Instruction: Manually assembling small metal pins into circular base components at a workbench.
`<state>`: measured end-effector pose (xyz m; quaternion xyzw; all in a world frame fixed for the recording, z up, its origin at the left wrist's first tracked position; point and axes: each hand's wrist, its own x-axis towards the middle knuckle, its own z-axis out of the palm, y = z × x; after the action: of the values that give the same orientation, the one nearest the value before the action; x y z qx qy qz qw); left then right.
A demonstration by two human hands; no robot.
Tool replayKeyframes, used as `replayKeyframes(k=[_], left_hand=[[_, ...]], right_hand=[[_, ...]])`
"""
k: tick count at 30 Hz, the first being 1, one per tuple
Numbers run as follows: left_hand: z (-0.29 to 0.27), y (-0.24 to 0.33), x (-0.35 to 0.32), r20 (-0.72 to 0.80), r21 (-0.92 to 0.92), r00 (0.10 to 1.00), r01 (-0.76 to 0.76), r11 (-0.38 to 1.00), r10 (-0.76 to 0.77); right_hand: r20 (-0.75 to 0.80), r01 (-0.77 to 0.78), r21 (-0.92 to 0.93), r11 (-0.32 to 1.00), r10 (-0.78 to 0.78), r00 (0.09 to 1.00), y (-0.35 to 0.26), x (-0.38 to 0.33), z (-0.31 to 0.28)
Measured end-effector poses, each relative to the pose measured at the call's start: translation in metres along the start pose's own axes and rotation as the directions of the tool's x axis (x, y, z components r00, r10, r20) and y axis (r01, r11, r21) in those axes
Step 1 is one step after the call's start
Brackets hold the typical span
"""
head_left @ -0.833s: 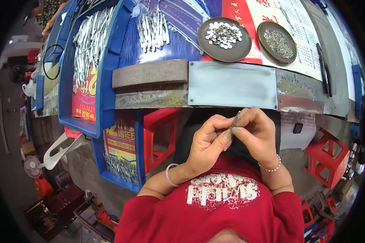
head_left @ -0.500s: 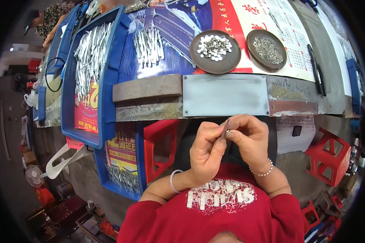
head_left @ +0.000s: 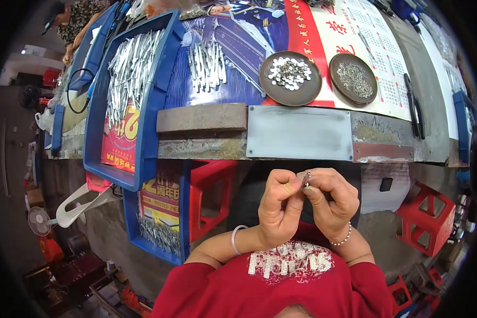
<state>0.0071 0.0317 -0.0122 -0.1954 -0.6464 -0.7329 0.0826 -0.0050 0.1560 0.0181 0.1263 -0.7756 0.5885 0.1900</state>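
Note:
In front of my chest, just off the table's near edge, my left hand (head_left: 279, 209) and my right hand (head_left: 334, 204) meet at the fingertips. Between them they pinch a small, thin metal piece (head_left: 306, 179), dark with a few shiny spots. Fingers cover most of it, so its kind is unclear. Beyond the hands a brown dish (head_left: 270, 92) holds small shiny discs (head_left: 290, 73). To its right, a second brown dish (head_left: 335, 79) carries a heap of small metal pins (head_left: 355, 79). Slim metal parts (head_left: 206, 66) lie in a row farther left.
A blue tray (head_left: 148, 132) of long metal strips stands on the left; another blue tray (head_left: 184, 212) sits lower. A wooden block (head_left: 201, 117) and a metal plate (head_left: 300, 133) line the table edge. Pliers (head_left: 414, 106) lie at right. Red stools (head_left: 426, 217) stand below. Another person (head_left: 79, 21) is far left.
Both hands have shifted slightly toward me and to the right in the picture, still pinching the small piece. The view has tilted a little, moving the table down in the picture.

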Motion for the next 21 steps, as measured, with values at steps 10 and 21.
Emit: replayKeyframes(k=[10,21], left_hand=[[0.004,-0.006,0.004,0.014,0.024,1.0,-0.004,1.0,0.004],[0.006,0.002,0.005,0.015,-0.058,0.998,0.058,0.997,-0.058]], right_hand=[[-0.005,0.141,-0.214,0.967,-0.145,0.989,0.011,0.005,0.003],[0.043,0.138,-0.064,0.988,-0.136,0.99,0.024,0.0,0.003]])
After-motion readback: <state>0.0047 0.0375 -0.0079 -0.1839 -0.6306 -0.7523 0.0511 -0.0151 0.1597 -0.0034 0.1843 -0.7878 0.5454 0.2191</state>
